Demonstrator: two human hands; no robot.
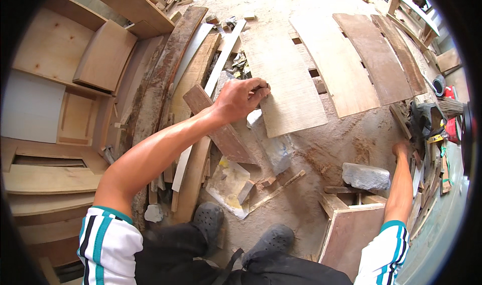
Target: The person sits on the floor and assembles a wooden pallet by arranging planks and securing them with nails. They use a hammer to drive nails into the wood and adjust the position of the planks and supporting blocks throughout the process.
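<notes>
My left hand (pixel 243 98) is closed, its fingertips pinched together at the left edge of a pale wooden panel (pixel 288 84). What they hold, if anything, is too small or hidden to make out. To the right of that panel lie a second light panel (pixel 341 69) and a brown panel (pixel 376 59). My right hand (pixel 401 148) reaches down at the right, beside a heap of wood offcuts and tools. Its fingers are mostly hidden. Near that forearm, a grey stone block (pixel 366 176) rests by a small wooden box (pixel 354 230).
Wooden cabinet parts (pixel 55 49) stand at the left, beside long planks (pixel 173 69). A short brown board (pixel 221 129) lies across them. A stained white sheet (pixel 228 184) and a thin stick (pixel 276 191) lie before my shoes. A yellow tape measure (pixel 436 138) is at the right.
</notes>
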